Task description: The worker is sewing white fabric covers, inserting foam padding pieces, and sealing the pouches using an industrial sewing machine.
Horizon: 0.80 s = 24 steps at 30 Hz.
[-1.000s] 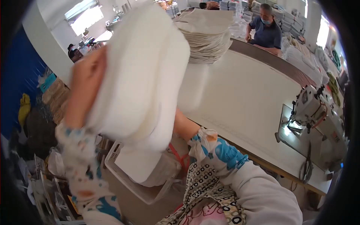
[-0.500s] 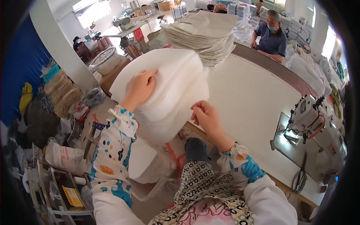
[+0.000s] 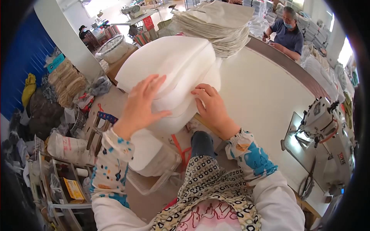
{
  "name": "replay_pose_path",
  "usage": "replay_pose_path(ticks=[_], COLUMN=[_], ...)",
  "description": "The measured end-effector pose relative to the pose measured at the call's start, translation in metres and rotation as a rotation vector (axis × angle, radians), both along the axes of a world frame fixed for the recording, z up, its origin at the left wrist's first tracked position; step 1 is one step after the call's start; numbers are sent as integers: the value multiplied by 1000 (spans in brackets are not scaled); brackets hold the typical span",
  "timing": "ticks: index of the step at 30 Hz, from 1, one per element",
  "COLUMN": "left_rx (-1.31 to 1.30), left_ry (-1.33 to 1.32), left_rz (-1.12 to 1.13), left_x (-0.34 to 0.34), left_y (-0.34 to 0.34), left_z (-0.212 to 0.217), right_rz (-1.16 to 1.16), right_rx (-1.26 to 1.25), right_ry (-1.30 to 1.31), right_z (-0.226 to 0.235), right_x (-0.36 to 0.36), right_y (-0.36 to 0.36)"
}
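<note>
Sewing machine (right), masked co-worker

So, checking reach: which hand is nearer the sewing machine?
Right. The right hand rests on the white stack's near edge, on the sewing machine's side; the left hand lies farther left.

The near edge of the bench lies hidden under the stack of white fabric pieces, and the stack's underside cannot be seen. The left hand covers part of the top piece; its palm is out of sight. The right hand hides its thumb against the fabric. The sewing machine is cut by the dark rim at right. The basket below is largely covered by the left sleeve and white cloth.
</note>
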State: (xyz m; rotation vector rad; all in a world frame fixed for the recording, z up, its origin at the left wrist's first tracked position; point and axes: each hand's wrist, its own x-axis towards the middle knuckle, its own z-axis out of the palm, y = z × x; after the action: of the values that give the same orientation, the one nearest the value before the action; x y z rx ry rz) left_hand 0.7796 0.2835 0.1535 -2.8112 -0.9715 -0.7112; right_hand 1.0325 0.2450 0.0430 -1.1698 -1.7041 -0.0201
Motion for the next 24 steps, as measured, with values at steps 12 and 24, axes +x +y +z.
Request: replay_pose_path(ticks=[12, 24], left_rx=[306, 381], left_ry=[-241, -280], left_rz=[71, -140], left_x=[11, -23], left_y=[27, -17], left_z=[-47, -101], right_rz=[-64, -76], right_rx=[88, -42], right_ry=[-30, 387], right_z=[-16, -32], right_x=[-2, -40], right_y=[1, -24])
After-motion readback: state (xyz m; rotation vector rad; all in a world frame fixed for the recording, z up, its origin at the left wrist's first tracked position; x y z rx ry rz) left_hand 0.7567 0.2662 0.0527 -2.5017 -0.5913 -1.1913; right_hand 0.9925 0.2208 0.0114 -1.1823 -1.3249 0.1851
